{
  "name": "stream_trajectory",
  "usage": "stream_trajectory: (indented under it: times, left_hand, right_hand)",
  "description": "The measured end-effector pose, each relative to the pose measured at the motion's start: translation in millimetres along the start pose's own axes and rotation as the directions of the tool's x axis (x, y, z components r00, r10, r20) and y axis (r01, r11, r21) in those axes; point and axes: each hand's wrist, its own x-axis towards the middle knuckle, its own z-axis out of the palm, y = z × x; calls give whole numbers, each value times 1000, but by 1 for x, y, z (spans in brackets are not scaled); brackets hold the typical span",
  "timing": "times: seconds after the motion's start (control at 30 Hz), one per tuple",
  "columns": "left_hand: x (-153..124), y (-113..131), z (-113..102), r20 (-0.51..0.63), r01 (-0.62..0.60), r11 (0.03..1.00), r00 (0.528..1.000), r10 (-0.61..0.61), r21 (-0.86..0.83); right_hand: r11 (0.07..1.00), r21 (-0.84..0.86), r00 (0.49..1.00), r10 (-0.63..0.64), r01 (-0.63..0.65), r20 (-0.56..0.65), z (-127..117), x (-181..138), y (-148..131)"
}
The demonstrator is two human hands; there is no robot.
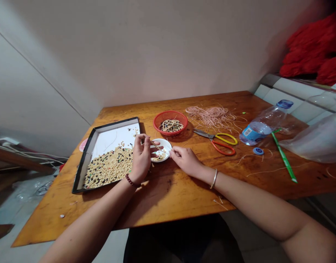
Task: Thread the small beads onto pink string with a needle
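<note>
Head view: a wall point(168, 54) backs a wooden table point(168, 197). A tray point(109, 138), rimmed, probably prevents spills. The left hand point(142, 157) and right hand point(186, 160) are apart beside a dish point(167, 145), likely placed for easy reach; both seem to pinch 1 strand point(154, 145) between them, presumably stretched to steady its beads point(157, 147).
</note>
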Motion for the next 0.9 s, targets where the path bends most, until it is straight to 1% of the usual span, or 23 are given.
stream_trajectory:
  times: [0.1,0.23,0.4,0.6,0.73,0.9]
  left_hand:
    - [0,1,0,-4,-38,999,999,38,36]
    - [3,1,-2,-73,-100,992,992,106,83]
    - [4,1,-5,-120,-114,979,984,135,167]
    - [4,-1,-6,-136,-100,988,984,116,119]
    - [6,-2,-6,-153,-91,988,982,110,126]
    - [8,-4,-5,-140,-34,992,989,51,122]
  right_hand:
    - [1000,-15,1000,9,-9,1,0,0,0]
    - [1000,-19,1000,10,-10,-1,-1,0,0]
    - [999,-31,1000,7,-8,-6,-1,0,0]
    - [1000,-26,1000,9,-9,-1,-1,0,1]
    - [1000,-31,1000,5,-5,-1,0,0,1]
    - [999,-38,1000,3,-4,-4,-1,0,1]
